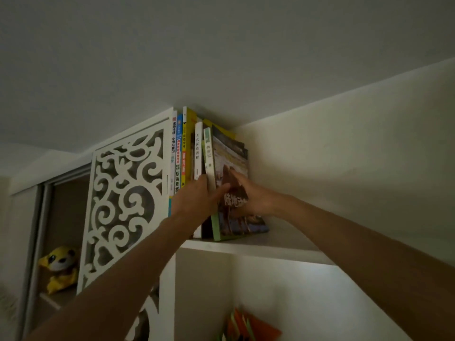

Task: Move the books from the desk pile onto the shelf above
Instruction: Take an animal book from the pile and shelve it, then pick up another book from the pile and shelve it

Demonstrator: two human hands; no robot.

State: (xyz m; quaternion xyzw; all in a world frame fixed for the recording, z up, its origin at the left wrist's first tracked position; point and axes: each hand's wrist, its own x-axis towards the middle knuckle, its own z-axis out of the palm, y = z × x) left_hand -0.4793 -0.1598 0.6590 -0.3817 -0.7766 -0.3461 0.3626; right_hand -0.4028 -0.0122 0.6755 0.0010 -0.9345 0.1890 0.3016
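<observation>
Several books stand upright in a row (185,143) on the top shelf (258,251), just under the ceiling. The rightmost is a green-spined picture book (231,156) that leans slightly, its cover facing right. My left hand (194,201) grips this book at its spine, fingers on the left side and thumb across the cover. My right hand (253,196) presses flat against the cover from the right, fingers pointing left. A white-spined book (198,148) stands directly left of it. The desk pile is out of view.
A white carved lattice panel (123,193) bounds the book row on the left. A yellow plush toy (60,264) sits in a compartment at lower left. Orange and green paper items (248,326) lie in the compartment below. The shelf runs on to the right of the books.
</observation>
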